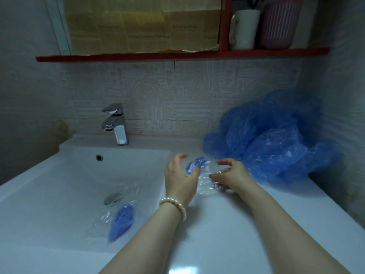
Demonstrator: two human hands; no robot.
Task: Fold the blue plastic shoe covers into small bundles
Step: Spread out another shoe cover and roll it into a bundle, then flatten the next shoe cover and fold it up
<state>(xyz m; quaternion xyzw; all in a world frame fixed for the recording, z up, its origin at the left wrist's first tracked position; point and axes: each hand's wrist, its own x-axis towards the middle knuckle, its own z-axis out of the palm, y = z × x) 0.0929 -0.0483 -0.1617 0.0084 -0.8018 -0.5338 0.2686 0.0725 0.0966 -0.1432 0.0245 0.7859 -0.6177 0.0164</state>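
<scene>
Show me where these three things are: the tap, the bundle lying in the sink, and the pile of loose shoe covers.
tap (118,126), head view, on its body.
bundle (121,221), head view, on its blue middle.
pile (276,139), head view, on its centre.
</scene>
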